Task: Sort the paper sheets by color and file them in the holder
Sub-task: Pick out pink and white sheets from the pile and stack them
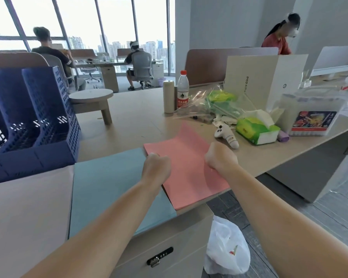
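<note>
Tight grip, left hand [157, 167] and right hand [219, 157], on pink sheets [186, 145]; beige desk [139, 117], tall windows [115, 23].

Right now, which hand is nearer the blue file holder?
Left. The left hand grips the pink sheets' left edge, right of the file holder; the right hand, farther right, grips their other edge.

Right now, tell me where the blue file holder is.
Head view, far left on the desk: the blue file holder stands next to the teal sheets, left of the pink sheets.
</note>
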